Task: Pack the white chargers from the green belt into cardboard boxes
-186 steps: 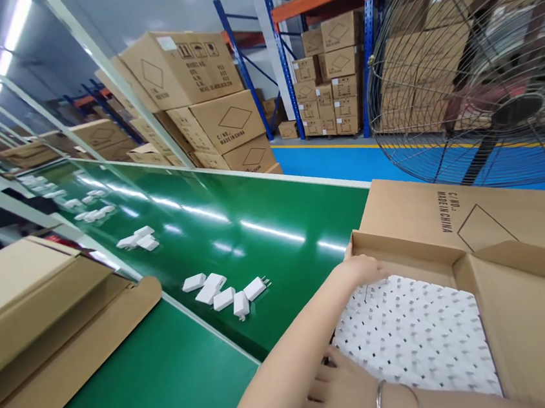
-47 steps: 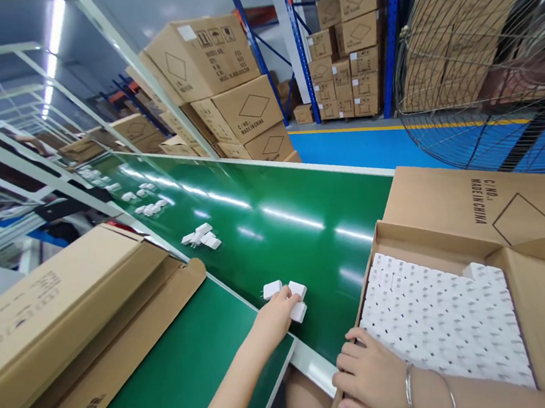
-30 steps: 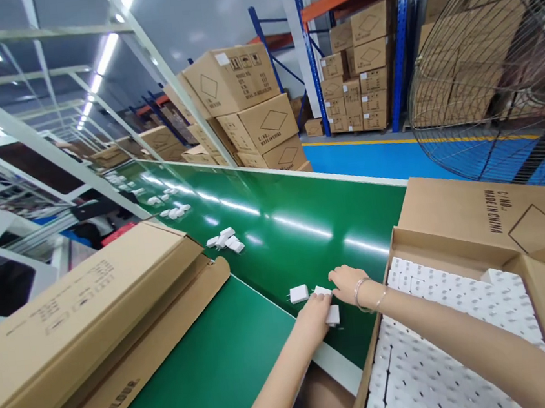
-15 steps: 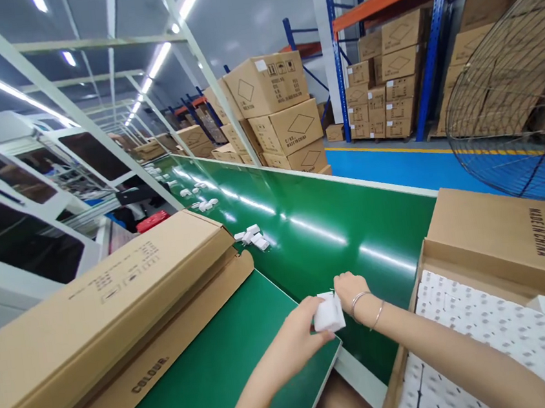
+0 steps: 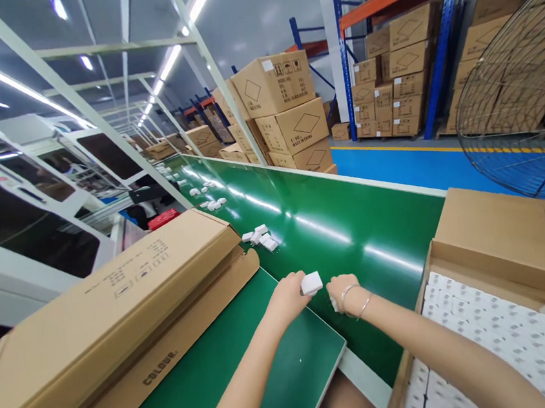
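Observation:
Over the near edge of the green belt (image 5: 321,205), my left hand (image 5: 286,298) grips a small white box (image 5: 312,283) between thumb and fingers. Just to its right, my right hand (image 5: 344,290) is closed, with a bit of a white piece (image 5: 334,304) showing under its fingers. The two hands are apart. Beyond my left hand, a small pile of white boxes (image 5: 262,236) lies on the belt. At the lower right an open carton (image 5: 428,254) holds rows of white boxes with grey marks (image 5: 499,323).
A long brown carton (image 5: 119,317) rests at the left on the green side table (image 5: 211,366). More white pieces (image 5: 214,204) lie farther up the belt. Stacked cartons (image 5: 288,124) stand behind it, and a wire fan (image 5: 524,93) is at the right.
My hands have moved apart. My left hand has gone up and left with a white box; my right hand is slightly lower, a white piece now showing under it. The view has shifted slightly.

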Available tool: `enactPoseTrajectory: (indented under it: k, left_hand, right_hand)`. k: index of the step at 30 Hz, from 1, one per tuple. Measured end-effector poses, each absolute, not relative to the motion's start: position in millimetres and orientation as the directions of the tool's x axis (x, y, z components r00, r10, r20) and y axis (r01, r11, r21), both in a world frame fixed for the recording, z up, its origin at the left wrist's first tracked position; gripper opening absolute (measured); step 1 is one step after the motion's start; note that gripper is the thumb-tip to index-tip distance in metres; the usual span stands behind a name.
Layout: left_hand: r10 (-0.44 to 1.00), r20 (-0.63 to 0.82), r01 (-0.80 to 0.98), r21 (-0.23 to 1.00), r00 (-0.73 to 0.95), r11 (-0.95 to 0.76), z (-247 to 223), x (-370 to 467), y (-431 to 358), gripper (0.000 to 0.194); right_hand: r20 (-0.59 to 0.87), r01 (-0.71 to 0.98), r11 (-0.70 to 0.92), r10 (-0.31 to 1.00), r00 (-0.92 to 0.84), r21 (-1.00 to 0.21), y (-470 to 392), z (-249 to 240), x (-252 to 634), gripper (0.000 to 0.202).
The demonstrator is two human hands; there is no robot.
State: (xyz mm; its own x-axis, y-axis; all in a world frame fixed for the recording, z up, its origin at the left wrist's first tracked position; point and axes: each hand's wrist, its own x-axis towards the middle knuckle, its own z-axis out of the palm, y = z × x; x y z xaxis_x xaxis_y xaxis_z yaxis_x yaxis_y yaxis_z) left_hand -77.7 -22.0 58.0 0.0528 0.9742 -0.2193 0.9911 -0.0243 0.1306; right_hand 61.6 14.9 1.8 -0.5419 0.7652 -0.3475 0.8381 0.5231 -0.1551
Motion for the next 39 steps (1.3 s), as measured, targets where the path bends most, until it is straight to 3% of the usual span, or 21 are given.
enactPoseTrajectory:
  k: [3,10,16,21,25,32,35,39]
  left_hand:
    - [0.954,-0.288,0.997,0.018,0.080,-0.078,43.9,-58.3,-14.4,0.021]
    - [0.921,-0.349,0.984,0.108,0.172,-0.143,7.7,2.6,-11.3,0.030]
    - [0.916,-0.345,0.962,0.247,0.203,-0.119,-8.8,-18.3,-25.2,0.078]
    - [0.976,-0.165,0.926,0.371,0.140,-0.070,-21.8,-49.6,-46.0,0.049]
    - [0.987,-0.008,0.917,0.371,0.160,-0.146,-30.2,-53.3,-59.1,0.034]
    - [0.957,-0.037,0.906,0.333,0.289,-0.260,-25.2,-46.6,-64.3,0.033]
    - [0.966,-0.019,0.906,0.353,0.256,-0.234,-25.7,-49.0,-62.7,0.034]
    - [0.974,0.015,0.880,0.427,0.224,-0.209,-26.9,-54.4,-61.3,0.034]
  right_hand:
    - [-0.312,0.848,0.512,0.790,-0.528,-0.138,21.6,4.4,100.0,0.036]
    - [-0.258,0.829,0.540,0.789,-0.558,-0.143,21.3,-8.5,137.3,0.039]
    - [-0.170,0.772,0.630,0.755,-0.634,-0.082,14.1,-12.2,146.4,0.057]
    - [-0.124,0.591,0.804,0.582,-0.804,-0.058,7.8,-9.2,137.5,0.060]
    - [-0.138,0.522,0.851,0.511,-0.848,-0.054,7.7,-14.9,130.3,0.060]
    - [-0.196,0.553,0.823,0.525,-0.828,-0.130,9.3,-31.7,131.8,0.048]
    - [-0.207,0.587,0.776,0.550,-0.809,-0.230,11.6,-31.7,131.2,0.045]
    - [-0.160,0.681,0.610,0.686,-0.710,-0.406,13.5,-11.8,132.7,0.039]
